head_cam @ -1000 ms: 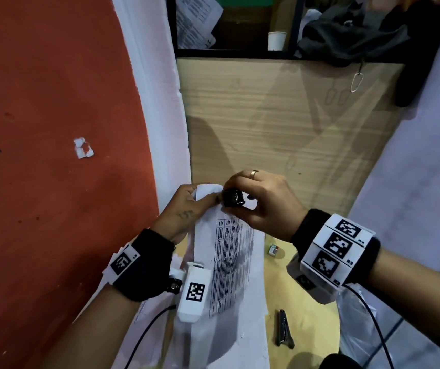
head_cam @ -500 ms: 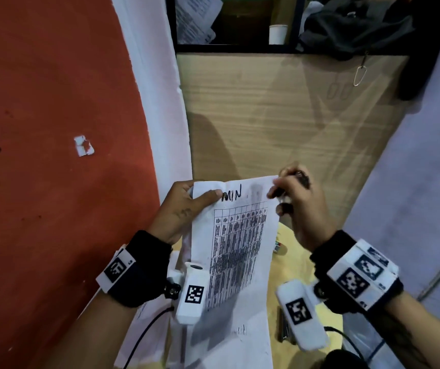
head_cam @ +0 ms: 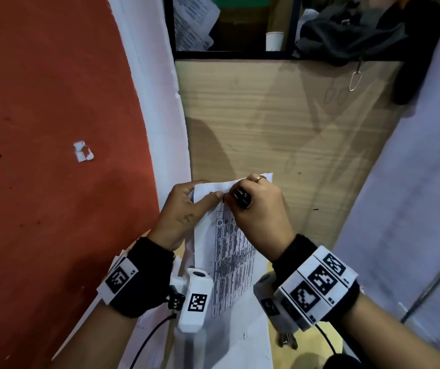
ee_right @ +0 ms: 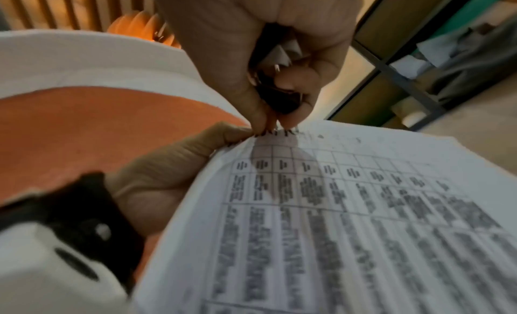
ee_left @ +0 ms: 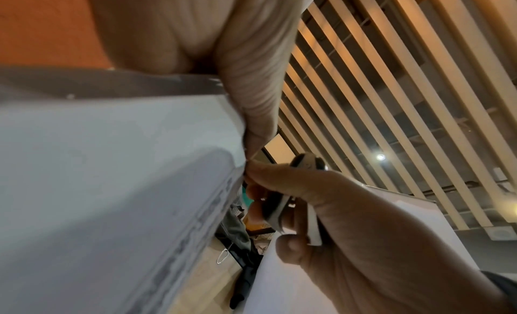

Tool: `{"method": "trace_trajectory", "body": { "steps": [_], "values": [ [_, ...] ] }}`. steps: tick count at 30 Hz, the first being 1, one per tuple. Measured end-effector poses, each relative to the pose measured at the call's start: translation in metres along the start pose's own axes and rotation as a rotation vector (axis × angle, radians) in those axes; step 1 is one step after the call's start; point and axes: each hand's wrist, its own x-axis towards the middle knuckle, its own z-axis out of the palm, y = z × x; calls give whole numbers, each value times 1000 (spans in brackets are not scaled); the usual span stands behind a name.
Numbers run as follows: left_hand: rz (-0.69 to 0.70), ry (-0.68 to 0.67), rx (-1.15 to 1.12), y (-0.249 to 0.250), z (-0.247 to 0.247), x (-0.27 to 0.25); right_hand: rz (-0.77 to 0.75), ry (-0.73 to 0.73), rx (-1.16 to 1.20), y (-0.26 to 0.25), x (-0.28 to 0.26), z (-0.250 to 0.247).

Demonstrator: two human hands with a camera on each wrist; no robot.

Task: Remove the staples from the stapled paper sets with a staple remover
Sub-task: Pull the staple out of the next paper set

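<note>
A printed paper set (head_cam: 231,265) with a table on its top sheet is held up off the table. My left hand (head_cam: 205,198) pinches its top left corner, thumb on the front. My right hand (head_cam: 231,202) grips a black staple remover (head_cam: 242,198) and has its fingertips on that same corner, right beside the left thumb. In the right wrist view the staple remover (ee_right: 279,97) sits between thumb and fingers above the paper set (ee_right: 349,208), whose top edge the fingertips (ee_right: 288,125) touch. The left wrist view shows the right hand (ee_left: 363,230) against the sheet's edge. No staple is visible.
A dark metal tool (head_cam: 287,339) lies on the yellow table under my right wrist. A wooden panel (head_cam: 280,123) stands behind, a red wall (head_cam: 54,169) to the left. On the shelf above sit a paper cup (head_cam: 274,41), papers and dark cloth (head_cam: 346,35).
Half a second ago my right hand was out at the paper's top right edge. It has come back left to the corner by my left thumb. The left hand's hold is unchanged.
</note>
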Motion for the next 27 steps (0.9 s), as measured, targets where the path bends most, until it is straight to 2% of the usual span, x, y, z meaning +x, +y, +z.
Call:
{"method": "trace_trajectory", "body": {
  "steps": [5,12,21,27],
  "values": [
    [33,8,52,-1,1,-1,233,-8,133,-2,6,-1],
    [81,51,103,-2,4,0,327,7,207,-7,5,-4],
    [58,22,133,-6,6,4,342,52,269,-11,0,-4],
    [92,24,221,-4,5,3,273,40,222,-10,1,-5]
  ]
}}
